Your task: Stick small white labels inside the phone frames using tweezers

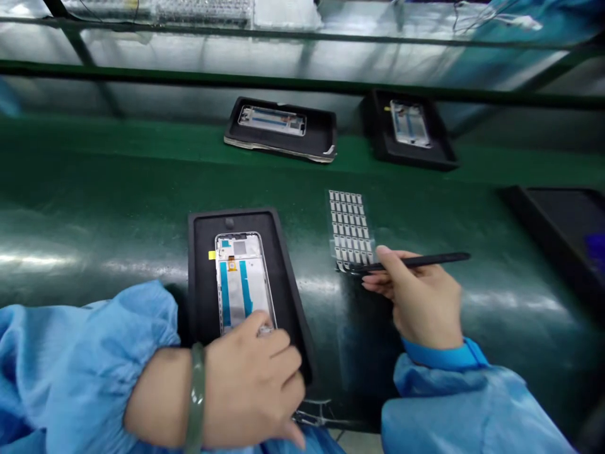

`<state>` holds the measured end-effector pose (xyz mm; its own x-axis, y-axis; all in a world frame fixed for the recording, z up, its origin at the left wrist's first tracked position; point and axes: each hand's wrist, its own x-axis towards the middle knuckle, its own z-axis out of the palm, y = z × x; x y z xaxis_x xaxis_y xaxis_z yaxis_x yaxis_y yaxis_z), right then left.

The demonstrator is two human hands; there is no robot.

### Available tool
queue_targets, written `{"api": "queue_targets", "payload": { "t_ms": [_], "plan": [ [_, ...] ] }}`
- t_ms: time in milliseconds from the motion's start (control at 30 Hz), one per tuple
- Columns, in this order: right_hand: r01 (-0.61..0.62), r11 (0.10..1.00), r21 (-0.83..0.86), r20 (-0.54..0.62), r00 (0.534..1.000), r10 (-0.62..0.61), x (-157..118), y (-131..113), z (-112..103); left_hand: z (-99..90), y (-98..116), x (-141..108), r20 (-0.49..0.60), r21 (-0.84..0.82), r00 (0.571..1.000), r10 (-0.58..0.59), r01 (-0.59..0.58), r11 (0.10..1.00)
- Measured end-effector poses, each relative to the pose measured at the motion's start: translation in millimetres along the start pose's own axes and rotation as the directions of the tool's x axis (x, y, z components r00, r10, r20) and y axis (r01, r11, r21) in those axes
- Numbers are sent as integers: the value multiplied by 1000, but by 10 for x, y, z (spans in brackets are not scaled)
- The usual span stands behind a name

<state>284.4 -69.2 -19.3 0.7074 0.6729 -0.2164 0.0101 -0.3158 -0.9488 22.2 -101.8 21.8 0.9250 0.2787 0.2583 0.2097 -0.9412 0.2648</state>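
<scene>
Black tweezers (416,261) are pinched in my right hand (420,296), their tips at the lowest row of a clear sheet (350,227) of small pale stickers. My left hand (255,378), palm down, lies over the bottom end of a phone frame (241,277). Its fingers are loosely bent with their tips largely hidden, and the thumb stands apart. That frame has a silver rim, blue strips, an orange flex piece and a yellow tab on its left side. It rests in a black tray (198,230), whose lower part my left hand and wrist cover.
Two more black trays, one at the back centre (321,135) and one at the back right (437,157), each hold a phone frame. Another dark tray (524,214) lies at the right edge. A green rail (302,88) crosses above the green bench (118,208).
</scene>
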Motion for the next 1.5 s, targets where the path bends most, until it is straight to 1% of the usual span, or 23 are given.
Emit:
{"api": "queue_targets", "payload": {
  "t_ms": [67, 133, 233, 333, 433, 600, 733, 833, 900, 967, 1000, 1100, 1200, 1267, 1367, 1433, 1500],
  "plan": [
    [-18, 1000, -17, 2, 1000, 18, -4, -14, 22, 10, -156, 211, 0, 7, 1000, -19, 19, 1000],
    [-31, 999, -31, 6, 999, 31, -12, -31, 36, 61, -356, 439, 30, 37, 999, -43, 42, 998],
    [-57, 997, -41, 13, 998, 58, -19, -52, 45, 178, -603, 751, 155, 61, 984, -82, 74, 995],
    [-98, 994, -39, 24, 995, 99, -17, -72, 42, 241, -716, 963, 314, 55, 945, -92, 79, 995],
    [-145, 989, -24, 41, 988, 146, -9, -98, 35, 217, -743, 1053, 389, 33, 919, -65, 57, 998],
    [-233, 972, 41, 88, 969, 229, 13, -153, 7, 177, -753, 1064, 412, 22, 909, -71, 68, 997],
    [-275, 953, 124, 139, 956, 258, -9, -219, -33, 181, -744, 1076, 418, 10, 906, -72, 74, 997],
    [-279, 943, 181, 192, 950, 245, -94, -303, -33, 99, -720, 1006, 393, -33, 917, -63, 83, 996],
    [-279, 937, 212, 237, 944, 228, -183, -373, -4, -16, -722, 862, 328, -23, 942, -66, 78, 997],
    [-283, 931, 231, 282, 935, 214, -283, -439, 51, -153, -759, 635, 252, 54, 963, -97, 86, 995],
    [-286, 929, 237, 311, 928, 206, -331, -467, 88, -217, -793, 501, 222, 103, 966, -130, 110, 989],
    [-295, 923, 245, 415, 893, 175, -454, -519, 241, -331, -925, 95, 121, 199, 955, -270, 243, 949],
    [-310, 918, 246, 521, 841, 144, -538, -532, 454, -301, -1017, -193, -14, 157, 924, -383, 380, 911],
    [-314, 914, 256, 569, 813, 120, -577, -531, 614, -237, -1023, -288, -76, 100, 909, -410, 416, 904],
    [-300, 922, 246, 614, 784, 91, -616, -511, 837, -154, -972, -330, -124, 38, 894, -431, 438, 898],
    [-257, 941, 222, 623, 780, 66, -627, -476, 948, -123, -924, -333, -132, -12, 881, -454, 457, 890],
    [-182, 962, 202, 600, 799, 25, -631, -424, 1019, -101, -882, -340, -135, -71, 869, -477, 472, 879]
  ]
}}
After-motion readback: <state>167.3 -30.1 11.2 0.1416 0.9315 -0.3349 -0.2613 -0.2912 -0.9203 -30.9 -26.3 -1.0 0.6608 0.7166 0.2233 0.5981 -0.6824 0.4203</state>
